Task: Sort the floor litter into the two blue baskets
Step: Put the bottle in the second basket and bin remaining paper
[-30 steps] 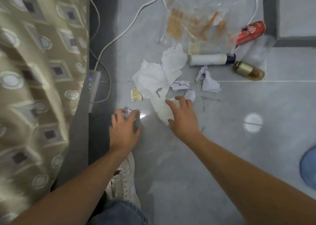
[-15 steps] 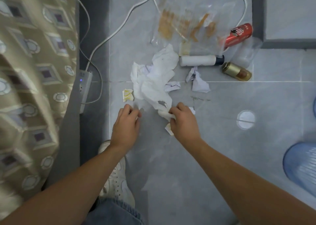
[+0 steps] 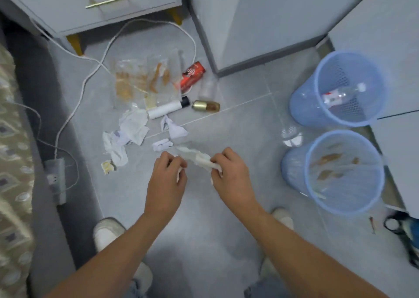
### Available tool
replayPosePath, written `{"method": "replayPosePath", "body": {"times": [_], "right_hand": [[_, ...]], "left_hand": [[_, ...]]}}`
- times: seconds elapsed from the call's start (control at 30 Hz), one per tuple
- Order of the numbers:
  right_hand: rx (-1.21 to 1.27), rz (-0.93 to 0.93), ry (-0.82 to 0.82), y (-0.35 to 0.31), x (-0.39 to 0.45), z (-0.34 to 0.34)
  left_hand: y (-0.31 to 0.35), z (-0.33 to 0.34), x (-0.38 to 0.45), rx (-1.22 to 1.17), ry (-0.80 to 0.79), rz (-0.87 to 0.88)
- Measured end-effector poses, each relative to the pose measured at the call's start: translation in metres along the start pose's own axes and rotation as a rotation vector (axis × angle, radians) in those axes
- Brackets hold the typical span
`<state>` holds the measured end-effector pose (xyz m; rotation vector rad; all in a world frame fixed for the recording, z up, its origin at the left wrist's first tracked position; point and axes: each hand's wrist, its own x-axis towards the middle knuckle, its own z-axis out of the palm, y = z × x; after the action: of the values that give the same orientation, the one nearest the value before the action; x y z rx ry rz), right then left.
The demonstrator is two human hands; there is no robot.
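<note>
My right hand (image 3: 229, 176) grips a crumpled white tissue (image 3: 197, 158) held above the floor. My left hand (image 3: 167, 176) is closed on a small white scrap beside it. Behind them litter lies scattered: crumpled white papers (image 3: 133, 125), a stained clear plastic bag (image 3: 142, 80), a red can (image 3: 192, 74), a white tube with a black cap (image 3: 167, 109), a gold bottle (image 3: 205, 106) and a small yellow wrapper (image 3: 107, 166). Two blue mesh baskets stand at the right. The far basket (image 3: 317, 75) holds a plastic bottle. The near basket (image 3: 308, 177) holds stained plastic.
A white cable (image 3: 90, 80) runs to a power strip (image 3: 55, 177) at the left by a patterned bedcover (image 3: 13, 161). A grey drawer unit (image 3: 95, 5) and cabinet (image 3: 260, 21) stand behind. Black scissors (image 3: 401, 234) lie at the right. My shoes are below.
Both hands have lifted off the floor with white paper in them. My view has pulled back and swung right, so both baskets now show.
</note>
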<state>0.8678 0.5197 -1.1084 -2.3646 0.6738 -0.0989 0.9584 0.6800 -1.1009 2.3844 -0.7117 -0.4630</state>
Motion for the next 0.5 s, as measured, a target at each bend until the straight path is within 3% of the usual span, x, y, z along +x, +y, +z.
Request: {"method": "replayPosePath", "body": {"times": [0.3, 0.5], "right_hand": [[-0.016, 0.203, 0.262, 0.080, -0.068, -0.185], [-0.038, 0.363, 0.326, 0.162, -0.114, -0.238]], "left_hand": [[0.203, 0.064, 0.017, -0.084, -0.174, 0.295], [0.278, 0.131, 0.018, -0.095, -0.281, 0.371]]}}
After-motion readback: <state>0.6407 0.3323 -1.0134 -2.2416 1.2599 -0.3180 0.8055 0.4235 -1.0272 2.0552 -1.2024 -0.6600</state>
